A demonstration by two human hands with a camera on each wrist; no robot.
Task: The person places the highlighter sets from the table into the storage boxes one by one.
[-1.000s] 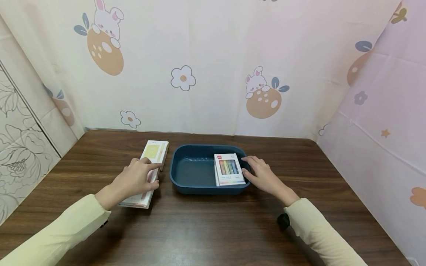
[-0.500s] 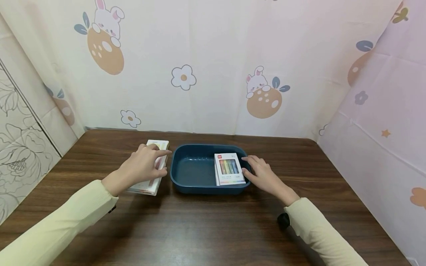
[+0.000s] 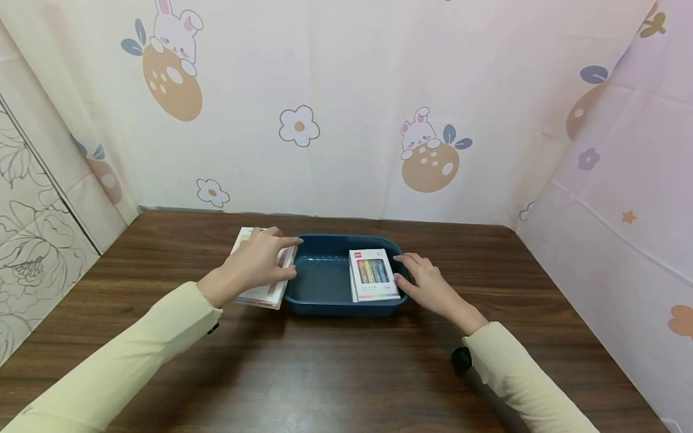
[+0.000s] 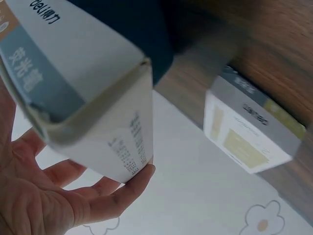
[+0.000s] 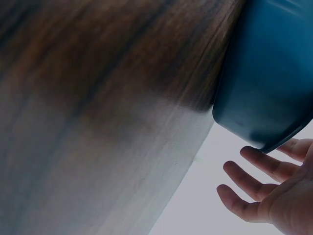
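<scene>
My left hand (image 3: 253,264) grips a white highlighter box (image 4: 98,93) from above, with the fingers along one side. The box is off the table and close to the left rim of a dark blue plastic bin (image 3: 319,285). My right hand (image 3: 430,290) lies at the bin's right end, fingers loosely extended, a fingertip touching the rim. Inside the bin's right half leans a white box (image 3: 375,276) with a window showing coloured sticks; something white shows under it. A second white box with a yellow-green panel (image 4: 239,137) stands on the table behind my left hand.
The bin stands on a dark wooden table (image 3: 335,373). A pale curtain (image 3: 346,90) with rabbit and flower prints hangs along the table's back edge. More printed cloth (image 3: 639,252) borders the right side.
My left hand has carried the highlighter box to the right and slightly away from me, up to the bin's left rim. The right hand and the bin have stayed put.
</scene>
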